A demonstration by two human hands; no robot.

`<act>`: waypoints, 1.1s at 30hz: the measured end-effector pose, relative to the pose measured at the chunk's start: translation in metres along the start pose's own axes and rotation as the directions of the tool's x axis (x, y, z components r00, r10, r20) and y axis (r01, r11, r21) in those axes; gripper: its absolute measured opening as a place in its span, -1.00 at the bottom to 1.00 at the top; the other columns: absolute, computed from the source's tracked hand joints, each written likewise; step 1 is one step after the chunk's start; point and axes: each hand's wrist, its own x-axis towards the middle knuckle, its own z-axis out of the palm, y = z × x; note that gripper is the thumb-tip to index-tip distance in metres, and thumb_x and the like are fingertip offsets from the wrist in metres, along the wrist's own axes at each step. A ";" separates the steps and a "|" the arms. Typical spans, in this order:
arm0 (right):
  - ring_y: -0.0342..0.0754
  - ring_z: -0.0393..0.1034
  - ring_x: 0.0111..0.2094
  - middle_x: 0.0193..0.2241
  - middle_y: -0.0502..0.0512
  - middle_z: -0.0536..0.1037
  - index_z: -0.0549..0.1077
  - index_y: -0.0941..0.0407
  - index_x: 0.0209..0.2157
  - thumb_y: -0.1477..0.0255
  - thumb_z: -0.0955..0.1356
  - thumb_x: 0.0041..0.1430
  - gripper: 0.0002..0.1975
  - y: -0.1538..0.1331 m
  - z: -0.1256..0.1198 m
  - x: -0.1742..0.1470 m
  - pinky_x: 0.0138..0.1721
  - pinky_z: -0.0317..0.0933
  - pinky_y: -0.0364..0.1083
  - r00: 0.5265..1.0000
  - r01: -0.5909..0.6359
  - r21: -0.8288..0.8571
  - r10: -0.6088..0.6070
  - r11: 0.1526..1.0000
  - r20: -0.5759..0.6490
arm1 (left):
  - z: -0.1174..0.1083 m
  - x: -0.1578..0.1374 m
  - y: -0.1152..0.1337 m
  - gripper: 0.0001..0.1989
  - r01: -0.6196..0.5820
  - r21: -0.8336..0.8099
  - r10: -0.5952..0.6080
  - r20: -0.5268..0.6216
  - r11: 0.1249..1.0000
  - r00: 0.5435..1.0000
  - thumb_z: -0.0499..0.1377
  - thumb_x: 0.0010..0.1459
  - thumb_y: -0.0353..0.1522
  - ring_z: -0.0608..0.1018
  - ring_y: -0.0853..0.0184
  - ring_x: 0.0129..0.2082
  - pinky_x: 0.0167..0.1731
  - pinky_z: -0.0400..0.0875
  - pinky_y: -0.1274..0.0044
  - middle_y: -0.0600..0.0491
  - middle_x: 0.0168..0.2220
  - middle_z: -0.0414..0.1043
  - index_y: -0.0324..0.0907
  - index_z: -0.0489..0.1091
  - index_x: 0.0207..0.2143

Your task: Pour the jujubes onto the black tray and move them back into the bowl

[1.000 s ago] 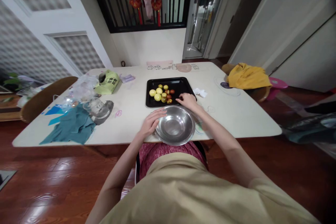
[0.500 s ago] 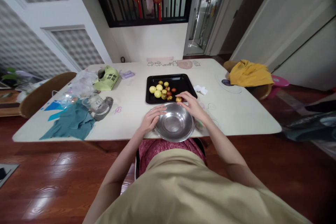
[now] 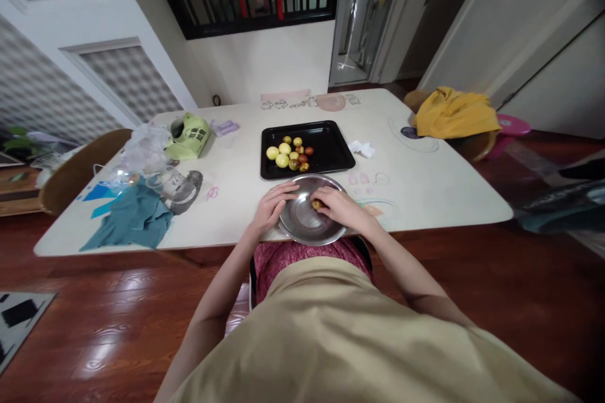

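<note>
A shiny metal bowl (image 3: 307, 232) stands at the table's near edge, in front of my body. My left hand (image 3: 273, 206) is on its left rim, fingers reaching over the edge and thumb lower down. My right hand (image 3: 333, 206) is inside the bowl with its fingers closed around a mottled yellow-brown jujube (image 3: 317, 204), partly hidden by the fingers. Just beyond the bowl lies a black tray (image 3: 328, 145). On its left half sit several larger pale yellow-green round fruits (image 3: 282, 160) and several smaller jujubes (image 3: 303, 158), some green, some reddish brown.
On the left of the white table (image 3: 231, 201) lie a teal cloth (image 3: 135, 220), clear plastic packaging (image 3: 151, 145) and a lime-green bag (image 3: 191, 135). A crumpled white tissue (image 3: 362, 149) is right of the tray. A yellow garment (image 3: 454, 113) hangs over a chair at the far right.
My right hand has moved from the tray's near right edge back into the bowl, bringing the jujube along. My left hand stays at the bowl's left rim. The view has shifted slightly.
</note>
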 end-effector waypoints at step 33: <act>0.23 0.53 0.10 0.00 0.28 0.65 0.60 0.13 0.09 0.43 0.47 0.36 -0.71 -0.002 -0.005 -0.003 0.17 0.40 0.21 0.989 0.007 -0.103 -0.022 0.995 -0.146 | -0.001 -0.003 -0.001 -0.49 0.037 0.049 -0.036 -0.007 0.998 0.999 -0.11 0.60 -0.15 0.58 0.10 0.24 0.28 0.44 0.08 -0.16 0.21 0.59 -0.13 0.61 0.06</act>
